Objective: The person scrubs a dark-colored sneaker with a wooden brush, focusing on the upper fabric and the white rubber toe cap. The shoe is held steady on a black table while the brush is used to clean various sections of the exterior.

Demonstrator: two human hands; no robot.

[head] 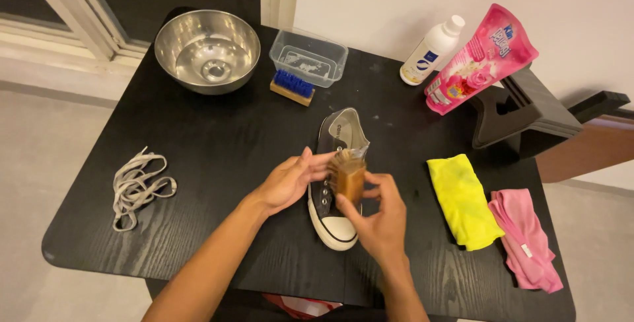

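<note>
From the head camera, both my forearms reach up from the bottom edge and meet over the middle of the black wood-grain table (198, 157). My left hand (290, 180) lies palm down with its fingers stretched flat against the side of the dark grey canvas sneaker with a white rubber toe cap (337, 177), steadying it (the laces are out of it). My right hand (380, 219) is bent at the wrist, fingers curled tight round a brown wooden-backed brush (348, 175), held just over the sneaker's eyelets. The sneaker lies toe toward me, between both hands. A bundle of grey laces (135, 186) sits well to the left; a steel bowl (207, 49), a clear plastic tub (308, 56) and a blue-bristled brush (292, 87) stand beyond; yellow (464, 200) and pink (525, 239) cloths lie to the right
</note>
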